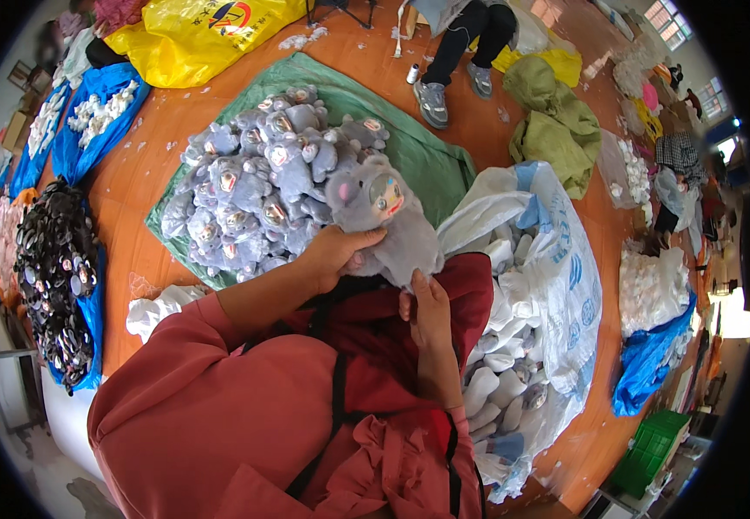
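Observation:
A grey plush toy (405, 233) with round ears and a shiny face piece is held up over my lap. My left hand (336, 251) is closed round its side, the thumb lying across its front below the face. At the toy's lower edge, my right hand (429, 307) pinches the plush between thumb and fingers. Just beyond my left hand lies a heap of similar grey plush toys (254, 177) on a green sheet (423, 151). Beside my right arm stands an open white woven sack (570, 285) with grey and white plush pieces (500, 381) inside.
At left, a blue sheet (94, 303) bears dark toys with faces (55, 277). Yellow sacks (193, 43) and a seated person's shoes (433, 104) are at the far side, near a thread spool (412, 73). An olive cloth bundle (557, 130) and green crate (649, 454) lie right.

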Demonstrator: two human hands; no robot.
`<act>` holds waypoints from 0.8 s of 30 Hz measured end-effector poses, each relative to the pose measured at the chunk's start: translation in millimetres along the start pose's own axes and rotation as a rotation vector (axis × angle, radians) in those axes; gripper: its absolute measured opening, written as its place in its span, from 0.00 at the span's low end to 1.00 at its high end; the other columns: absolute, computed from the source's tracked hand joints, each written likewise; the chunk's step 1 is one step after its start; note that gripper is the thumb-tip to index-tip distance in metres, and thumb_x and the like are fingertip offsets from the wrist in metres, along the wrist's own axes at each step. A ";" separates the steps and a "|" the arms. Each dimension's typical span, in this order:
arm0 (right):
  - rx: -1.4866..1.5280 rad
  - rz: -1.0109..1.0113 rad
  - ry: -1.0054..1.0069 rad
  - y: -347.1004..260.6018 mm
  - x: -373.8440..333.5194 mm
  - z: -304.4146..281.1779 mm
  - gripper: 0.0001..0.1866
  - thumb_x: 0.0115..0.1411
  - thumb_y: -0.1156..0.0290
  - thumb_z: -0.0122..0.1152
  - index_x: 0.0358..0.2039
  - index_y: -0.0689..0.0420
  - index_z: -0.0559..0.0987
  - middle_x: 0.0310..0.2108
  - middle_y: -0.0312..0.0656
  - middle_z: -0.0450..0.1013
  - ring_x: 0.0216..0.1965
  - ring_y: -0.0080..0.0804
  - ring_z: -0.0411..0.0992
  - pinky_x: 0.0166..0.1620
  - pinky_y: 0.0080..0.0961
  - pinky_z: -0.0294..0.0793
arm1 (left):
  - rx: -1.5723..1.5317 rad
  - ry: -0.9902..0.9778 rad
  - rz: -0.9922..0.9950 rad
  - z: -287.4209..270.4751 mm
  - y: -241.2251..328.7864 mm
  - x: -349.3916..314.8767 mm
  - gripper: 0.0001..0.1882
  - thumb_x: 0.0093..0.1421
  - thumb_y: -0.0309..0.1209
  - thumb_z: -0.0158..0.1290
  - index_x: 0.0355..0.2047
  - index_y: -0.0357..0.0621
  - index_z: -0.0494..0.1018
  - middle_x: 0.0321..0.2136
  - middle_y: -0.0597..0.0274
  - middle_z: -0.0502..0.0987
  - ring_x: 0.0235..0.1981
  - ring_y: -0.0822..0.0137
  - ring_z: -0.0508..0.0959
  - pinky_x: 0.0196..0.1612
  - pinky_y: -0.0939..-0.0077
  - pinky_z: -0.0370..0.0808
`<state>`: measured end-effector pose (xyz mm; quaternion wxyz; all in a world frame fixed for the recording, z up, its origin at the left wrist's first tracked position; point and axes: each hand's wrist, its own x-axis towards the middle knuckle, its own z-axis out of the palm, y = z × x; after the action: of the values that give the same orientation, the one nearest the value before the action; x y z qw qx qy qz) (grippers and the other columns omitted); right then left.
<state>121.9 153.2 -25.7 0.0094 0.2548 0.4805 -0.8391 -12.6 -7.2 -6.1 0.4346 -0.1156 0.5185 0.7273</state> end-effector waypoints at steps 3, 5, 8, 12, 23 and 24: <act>-0.007 -0.015 0.054 0.4 0.2 -9.8 0.10 0.65 0.66 0.57 0.30 0.57 0.77 0.21 0.31 0.69 0.16 0.18 0.61 0.17 0.16 0.55 | -0.007 0.039 -0.029 7.4 -4.8 -2.1 0.16 0.56 0.35 0.65 0.42 0.44 0.76 0.23 0.74 0.71 0.16 0.80 0.61 0.19 0.84 0.60; -0.036 -0.016 0.048 1.9 1.2 -16.0 0.10 0.65 0.66 0.57 0.30 0.57 0.77 0.21 0.31 0.69 0.16 0.18 0.61 0.17 0.16 0.54 | -0.015 0.011 -0.120 3.9 -4.5 -5.1 0.16 0.56 0.33 0.64 0.44 0.46 0.75 0.29 0.75 0.74 0.20 0.80 0.63 0.22 0.85 0.63; -0.092 -0.048 -0.006 -2.8 -3.5 -15.7 0.10 0.66 0.66 0.56 0.31 0.58 0.77 0.23 0.33 0.71 0.20 0.19 0.64 0.21 0.17 0.60 | -0.071 -0.026 -0.094 -1.0 -3.4 -4.1 0.18 0.57 0.32 0.64 0.46 0.45 0.75 0.32 0.72 0.76 0.23 0.78 0.69 0.27 0.83 0.70; -0.117 -0.210 -0.083 -3.7 -10.4 -25.5 0.09 0.68 0.70 0.51 0.37 0.61 0.76 0.26 0.38 0.74 0.24 0.20 0.67 0.28 0.18 0.67 | -0.120 0.080 0.188 -3.2 15.0 17.6 0.22 0.59 0.30 0.60 0.53 0.38 0.72 0.47 0.58 0.78 0.45 0.62 0.79 0.48 0.68 0.76; 0.051 -0.429 0.497 -29.0 -35.5 -139.7 0.06 0.67 0.69 0.55 0.40 0.55 0.75 0.23 0.34 0.70 0.24 0.20 0.65 0.28 0.18 0.63 | 0.796 0.572 0.328 -212.9 102.2 166.1 0.41 0.50 0.42 0.64 0.60 0.33 0.63 0.47 0.41 0.76 0.46 0.48 0.78 0.46 0.59 0.76; 0.033 -0.439 0.525 -27.1 -39.0 -149.8 0.06 0.67 0.68 0.55 0.40 0.55 0.75 0.24 0.34 0.70 0.24 0.20 0.66 0.29 0.18 0.63 | 1.039 0.723 0.419 -213.9 96.5 167.2 0.45 0.51 0.44 0.63 0.64 0.37 0.58 0.52 0.37 0.73 0.52 0.42 0.76 0.51 0.55 0.75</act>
<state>211.5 280.3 -48.2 -0.2996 0.3529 0.4960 -0.7346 -245.2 -112.5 -139.7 0.0822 -0.0245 0.9262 0.3673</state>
